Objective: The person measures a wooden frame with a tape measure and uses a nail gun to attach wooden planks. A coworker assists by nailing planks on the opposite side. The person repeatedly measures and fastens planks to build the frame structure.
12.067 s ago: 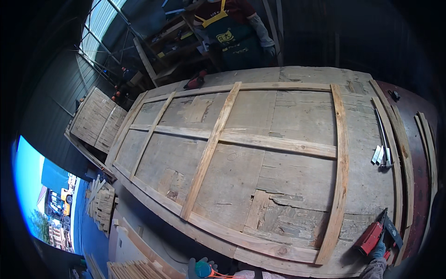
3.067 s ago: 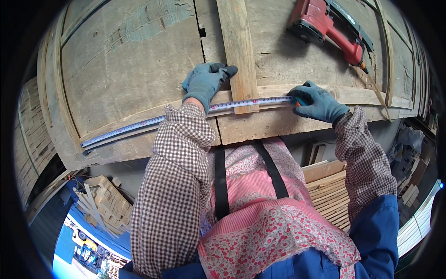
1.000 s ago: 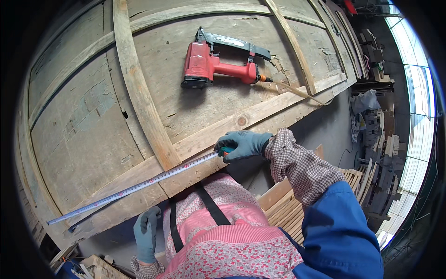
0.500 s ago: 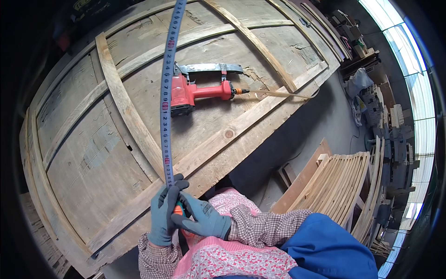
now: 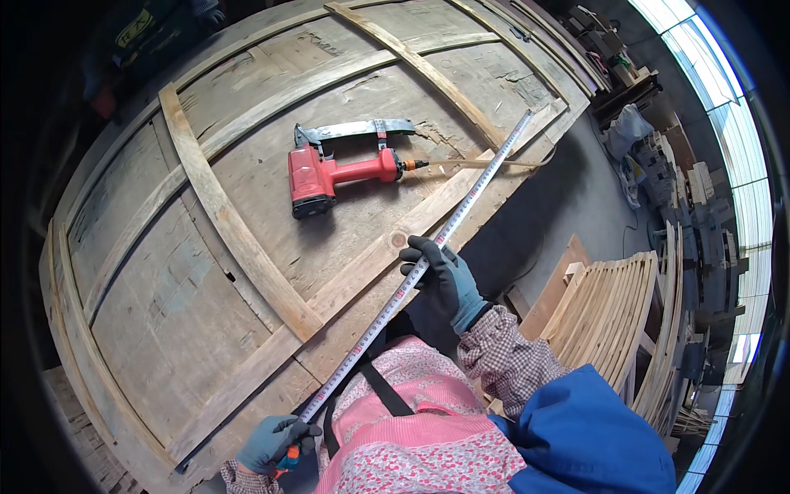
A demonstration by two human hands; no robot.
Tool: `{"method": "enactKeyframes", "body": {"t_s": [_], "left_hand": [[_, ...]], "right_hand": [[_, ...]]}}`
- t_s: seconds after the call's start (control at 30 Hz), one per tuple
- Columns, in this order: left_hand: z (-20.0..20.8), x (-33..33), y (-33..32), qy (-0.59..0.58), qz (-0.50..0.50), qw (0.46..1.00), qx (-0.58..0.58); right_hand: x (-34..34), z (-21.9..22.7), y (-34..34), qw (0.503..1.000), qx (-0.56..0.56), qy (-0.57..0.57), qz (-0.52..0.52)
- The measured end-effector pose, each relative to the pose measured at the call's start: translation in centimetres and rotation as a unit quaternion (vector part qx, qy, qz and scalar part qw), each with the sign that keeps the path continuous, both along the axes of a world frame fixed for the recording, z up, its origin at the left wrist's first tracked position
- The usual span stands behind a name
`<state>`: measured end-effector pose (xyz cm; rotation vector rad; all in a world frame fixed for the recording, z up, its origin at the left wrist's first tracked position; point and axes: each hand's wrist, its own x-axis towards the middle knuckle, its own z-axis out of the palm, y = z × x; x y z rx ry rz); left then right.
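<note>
A tape measure is drawn out along the near edge of the wooden frame (image 5: 350,298), its white blade (image 5: 378,322) slanting up to the right. Low in the view, my gloved left hand (image 5: 270,443) is closed around the orange and teal tape case (image 5: 288,459) at the near end. Further along, my gloved right hand (image 5: 446,282) grips the blade around its middle, fingers wrapped over it. The blade's far end lies by the frame's right corner. A red nail gun (image 5: 362,170) rests on the plywood between the slats, its hose running right.
Bundled wooden slats (image 5: 605,309) stand on the right beside a brown board. Stacked wood pieces and a pale plastic bag (image 5: 627,128) line the floor at far right. Another person's gloved hand (image 5: 207,11) shows at the far left edge of the table.
The blade has swung from pointing away from me to lying along the near edge. My hands have parted: the left went down and left, the right moved up and right along the blade.
</note>
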<state>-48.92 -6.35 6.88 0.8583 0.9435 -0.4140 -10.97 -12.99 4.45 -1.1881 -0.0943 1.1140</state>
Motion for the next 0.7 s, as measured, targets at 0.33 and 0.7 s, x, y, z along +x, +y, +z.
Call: {"method": "enactKeyframes", "body": {"t_s": [0.33,0.7], "left_hand": [[-3.5,-9.5,-0.4,0.086,0.139,0.982,0.092],[-6.1,-10.5,1.2,0.177,0.109,0.95,0.232]], "right_hand": [[-4.6,-6.3,-2.8,0.962,-0.26,0.012,0.082],[-1.2,-10.8,0.9,0.954,-0.293,0.025,0.064]]}}
